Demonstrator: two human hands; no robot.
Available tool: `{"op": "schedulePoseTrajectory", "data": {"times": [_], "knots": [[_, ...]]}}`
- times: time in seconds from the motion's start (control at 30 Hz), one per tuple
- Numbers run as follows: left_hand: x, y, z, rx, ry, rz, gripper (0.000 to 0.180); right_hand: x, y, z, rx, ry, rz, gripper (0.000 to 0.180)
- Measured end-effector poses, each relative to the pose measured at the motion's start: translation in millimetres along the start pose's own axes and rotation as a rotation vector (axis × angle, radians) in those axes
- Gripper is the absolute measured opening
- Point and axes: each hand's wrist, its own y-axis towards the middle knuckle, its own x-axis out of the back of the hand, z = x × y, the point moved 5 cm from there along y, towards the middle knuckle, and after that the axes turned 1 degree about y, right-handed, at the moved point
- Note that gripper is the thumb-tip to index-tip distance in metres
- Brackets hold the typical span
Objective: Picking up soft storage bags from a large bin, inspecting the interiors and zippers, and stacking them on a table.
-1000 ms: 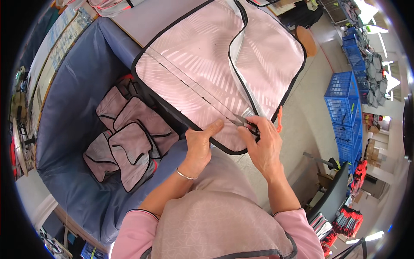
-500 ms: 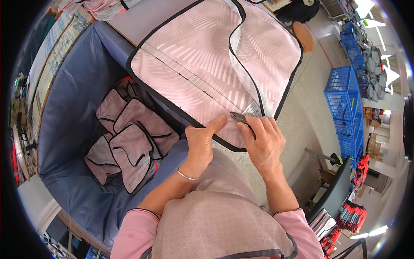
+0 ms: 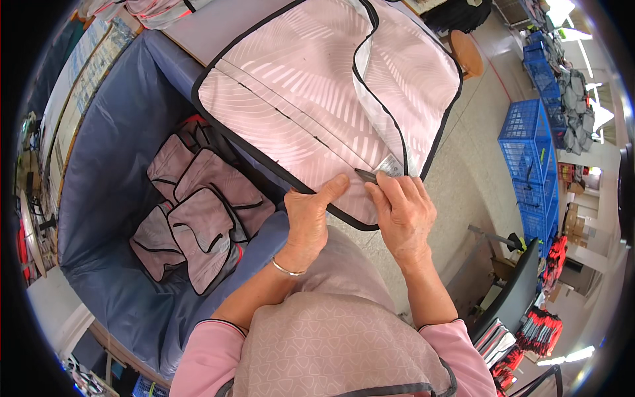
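Note:
A pale pink patterned fabric piece (image 3: 278, 112) with black bound edges spreads in front of me, a loose bound flap (image 3: 380, 106) lying across its right part. My left hand (image 3: 308, 215) is closed on its near left edge, thumb on top and fingers hidden underneath. My right hand (image 3: 409, 215) is closed round small dark thread snips (image 3: 365, 175), their tips pointing left, close to the left thumb. Beside the snips a white label (image 3: 390, 164) shows partly. Short dark marks or threads run along a line on the fabric.
At left, a large blue padded bin (image 3: 106, 165) holds several pink black-edged pieces (image 3: 205, 225). A grey table (image 3: 205, 30) lies beyond the fabric. To the right are stacked blue crates (image 3: 526, 152), a round wooden stool (image 3: 466, 53) and a dark board (image 3: 509, 298).
The snips' blades, apart before, are now together. The fabric has shifted very slightly, and both hands stay in nearly the same place.

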Motion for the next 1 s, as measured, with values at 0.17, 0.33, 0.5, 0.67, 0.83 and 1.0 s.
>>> {"op": "schedulePoseTrajectory", "data": {"times": [0.17,0.33,0.5,0.67,0.83,1.0], "knots": [[0,0,-1,0.010,0.011,-0.013,0.028,0,1,3,0.013,-0.036,-0.018,0.016],[-2,1,-2,-0.023,-0.008,-0.009,0.030,-3,2,1,-0.009,-0.015,-0.017,0.017],[1,2,1,0.016,0.016,-0.020,0.028,-8,-3,-22,-0.301,0.337,0.021,0.018],[3,1,2,-0.018,0.018,-0.037,0.024,-3,0,-13,-0.112,0.238,0.000,0.018],[5,4,5,-0.020,0.031,-0.017,0.028,-6,1,-7,-0.017,0.084,0.044,0.018],[18,15,15,0.001,0.046,-0.052,0.027,-17,2,-40,-0.248,0.360,0.198,0.012]]}}
